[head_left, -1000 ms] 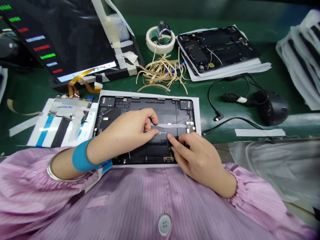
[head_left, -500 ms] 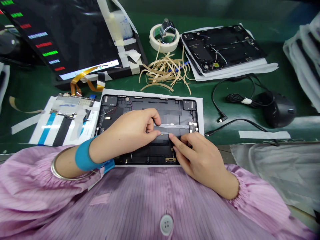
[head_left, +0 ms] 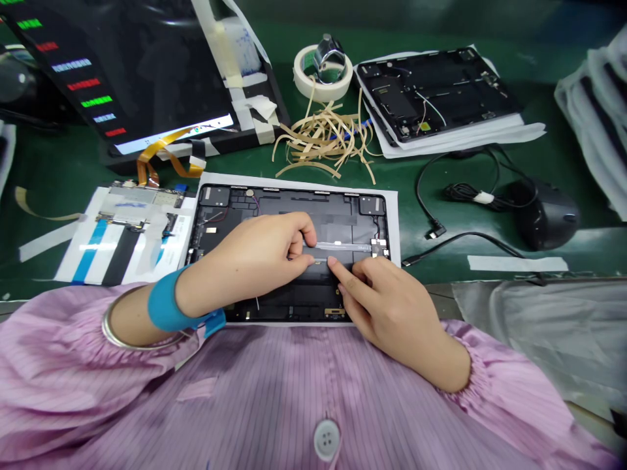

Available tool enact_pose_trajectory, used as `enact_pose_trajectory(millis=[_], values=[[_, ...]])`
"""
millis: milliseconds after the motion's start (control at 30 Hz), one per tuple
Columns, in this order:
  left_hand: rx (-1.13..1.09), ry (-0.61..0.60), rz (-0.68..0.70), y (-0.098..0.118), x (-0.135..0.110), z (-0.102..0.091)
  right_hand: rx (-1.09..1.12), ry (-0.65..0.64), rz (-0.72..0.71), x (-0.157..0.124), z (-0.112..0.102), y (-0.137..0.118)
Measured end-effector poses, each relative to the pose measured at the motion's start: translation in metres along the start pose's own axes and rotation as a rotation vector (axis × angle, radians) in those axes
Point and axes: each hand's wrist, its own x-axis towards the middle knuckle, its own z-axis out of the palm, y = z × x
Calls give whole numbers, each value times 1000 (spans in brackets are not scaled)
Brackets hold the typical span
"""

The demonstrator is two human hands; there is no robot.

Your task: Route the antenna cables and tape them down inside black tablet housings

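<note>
An opened black tablet back shell [head_left: 343,219] lies on a white sheet right in front of me. Across its middle runs a thin silvery flat cable [head_left: 343,246]. My left hand [head_left: 259,254] is curled over the shell, its thumb and fingers pinched on the left end of that cable. My right hand [head_left: 386,307] rests on the lower right of the shell, index finger stretched out and pressing next to the cable, the other fingers curled. A blue wrist strap [head_left: 164,303] and a metal bangle [head_left: 115,329] circle my left wrist.
A circuit board on striped paper [head_left: 122,228] lies left of the shell. Behind it stand a taped black screen panel [head_left: 147,72], a masking tape roll [head_left: 323,68], loose tan strips [head_left: 318,140] and a second open shell [head_left: 431,91]. A mouse [head_left: 543,212] and cables lie right.
Both hands have stayed on the cable. My right index fingertip has slid slightly left towards my left fingers. The view has shifted a little.
</note>
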Motion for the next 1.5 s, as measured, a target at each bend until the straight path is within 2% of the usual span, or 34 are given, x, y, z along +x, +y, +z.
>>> enact_pose_trajectory(millis=[267, 400, 533, 767, 1200, 1500], values=[[16, -23, 2, 0, -4, -6, -20, -19, -39, 11, 1, -7], [-18, -19, -41, -14, -12, -14, 2, -14, -32, 9, 4, -5], [-157, -13, -54, -30, -20, -17, 11, -22, -26, 8, 5, -5], [-239, 21, -82, -37, -30, -18, 0, -27, -25, 9, 4, -6], [-263, 96, 9, -45, -35, -9, -128, -21, -71, 11, 2, -11], [-258, 110, 39, -47, -34, -9, -187, -58, -98, 16, -1, -16]])
